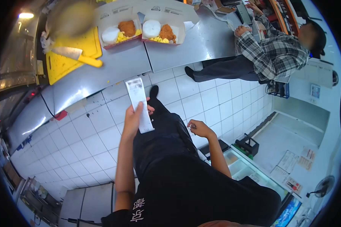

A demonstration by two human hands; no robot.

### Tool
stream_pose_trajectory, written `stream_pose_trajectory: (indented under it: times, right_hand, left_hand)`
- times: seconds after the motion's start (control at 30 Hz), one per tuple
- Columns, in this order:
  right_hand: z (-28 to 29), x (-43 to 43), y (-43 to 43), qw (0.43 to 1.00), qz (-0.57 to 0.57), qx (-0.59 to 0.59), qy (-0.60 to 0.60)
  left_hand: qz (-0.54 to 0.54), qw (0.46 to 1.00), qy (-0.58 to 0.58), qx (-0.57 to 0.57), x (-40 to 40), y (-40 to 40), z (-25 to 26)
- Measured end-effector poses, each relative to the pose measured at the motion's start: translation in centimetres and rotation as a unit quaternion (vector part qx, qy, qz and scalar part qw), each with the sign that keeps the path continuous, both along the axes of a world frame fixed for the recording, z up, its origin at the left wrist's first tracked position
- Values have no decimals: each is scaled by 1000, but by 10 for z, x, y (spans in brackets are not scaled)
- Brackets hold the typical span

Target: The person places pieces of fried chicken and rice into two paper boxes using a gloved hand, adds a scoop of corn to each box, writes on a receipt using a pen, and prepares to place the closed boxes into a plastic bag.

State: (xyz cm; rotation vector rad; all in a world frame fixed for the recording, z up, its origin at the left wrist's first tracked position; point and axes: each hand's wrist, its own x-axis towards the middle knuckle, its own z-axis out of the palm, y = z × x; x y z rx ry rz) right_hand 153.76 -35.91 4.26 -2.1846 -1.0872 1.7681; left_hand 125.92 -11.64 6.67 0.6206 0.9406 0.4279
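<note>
Before my body, my left hand (136, 115) grips a long white paper receipt (139, 105) that bears print, thumb on top. My right hand (199, 128) hangs beside my right hip with curled fingers; a small dark thing shows at its fingertips, too small to name. Ahead on the steel counter (125, 65) stand two opened cardboard meal boxes, one at the left (116, 45) and one at the right (179, 29). Each holds a white round mound, likely rice, yellow scrambled egg and fried chicken. To their left, a knife with a yellow handle (90, 60) lies across a yellow cutting board (65, 68).
A person in a plaid shirt (272, 54) stands at the counter on the right, hands over items there. A blurred round object (71, 18) is above the cutting board. A glass-topped freezer (244, 167) stands at my right. White floor tiles (85, 142) lie below the counter.
</note>
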Motion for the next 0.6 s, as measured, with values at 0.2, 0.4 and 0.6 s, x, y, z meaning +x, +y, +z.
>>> stream_pose_trajectory:
  times: [0.2, 0.4, 0.6]
  right_hand:
    - [-20, 14, -5, 999, -17, 36, -15]
    - [-197, 27, 27, 981, -42, 179, 54]
    - [-365, 65, 123, 955, -140, 245, -90]
  left_hand:
    - [-10, 973, 114, 199, 0, -19, -33]
    - [128, 826, 191, 515, 11, 40, -147]
    - [292, 509, 269, 764, 32, 93, -244]
